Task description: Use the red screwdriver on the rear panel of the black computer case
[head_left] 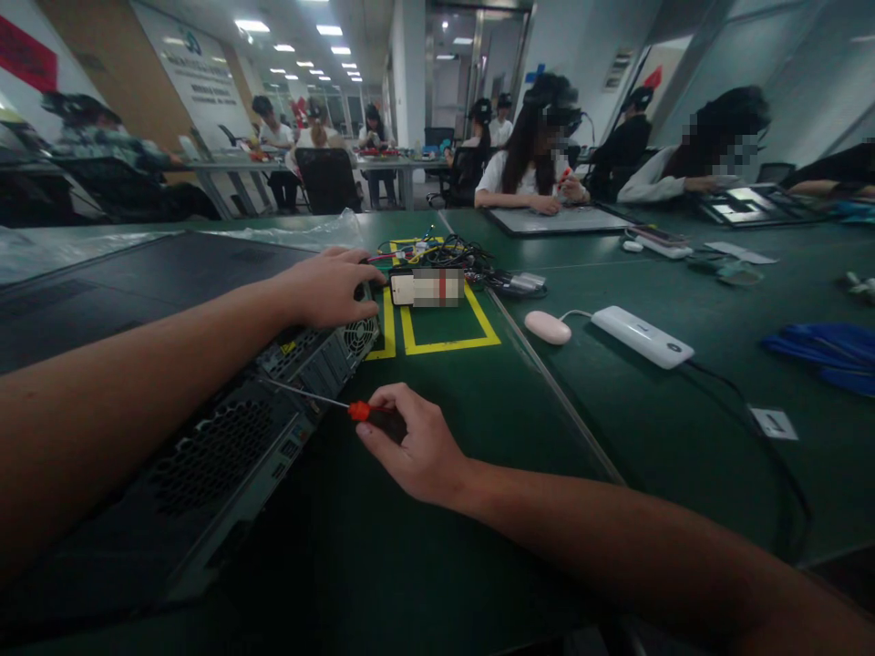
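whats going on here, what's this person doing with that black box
A person has a black computer case lying on its side on the green table. Their left hand rests on top of the case by the rear fan grille. Their right hand holds a red-handled screwdriver with its tip against the back panel. Other people sit at tables farther back.

We are steadying a black metal desktop computer case (205, 437), which is lying flat toward the near left corner of the green table (478, 437), vented rear panel facing right. We are gripping a slim red-handled steel screwdriver (321, 399), nearly level, tip touching that panel.
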Available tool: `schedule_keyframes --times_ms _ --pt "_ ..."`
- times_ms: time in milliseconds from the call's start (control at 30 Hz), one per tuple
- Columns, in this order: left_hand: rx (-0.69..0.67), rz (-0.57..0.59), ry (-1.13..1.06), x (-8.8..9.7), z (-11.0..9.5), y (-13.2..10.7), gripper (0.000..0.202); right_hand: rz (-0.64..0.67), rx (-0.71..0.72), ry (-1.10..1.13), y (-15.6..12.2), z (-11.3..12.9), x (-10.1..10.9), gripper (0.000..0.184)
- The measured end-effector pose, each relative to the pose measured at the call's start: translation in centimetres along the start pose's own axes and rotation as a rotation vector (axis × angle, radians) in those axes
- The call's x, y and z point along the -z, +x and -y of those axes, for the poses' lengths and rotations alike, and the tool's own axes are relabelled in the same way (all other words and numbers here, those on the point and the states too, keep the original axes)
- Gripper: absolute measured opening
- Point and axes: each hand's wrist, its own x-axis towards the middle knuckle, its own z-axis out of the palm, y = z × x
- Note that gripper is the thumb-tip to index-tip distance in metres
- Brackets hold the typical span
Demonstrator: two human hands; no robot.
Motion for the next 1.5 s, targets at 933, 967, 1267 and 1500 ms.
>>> schedule_keyframes --times_ms 933,967,1267,1500 --pt "-0.018 -0.019 -0.046 -0.29 0.43 0.0 0.067 -0.06 0.111 -0.095 0.06 -0.45 0.13 0.022" --pt "-0.015 -0.02 -0.043 -0.28 0.39 -0.01 0.067 -0.055 0.104 -0.101 0.07 -0.41 0.16 0.023" --pt "-0.024 -0.024 -0.035 0.32 -0.24 -0.35 0.066 -0.074 0.025 -0.02 0.06 0.26 0.1 0.022" --pt "-0.031 -0.028 -0.062 -0.22 0.33 -0.21 0.066 -0.04 -0.014 -0.068 0.32 0.1 0.43 0.013"
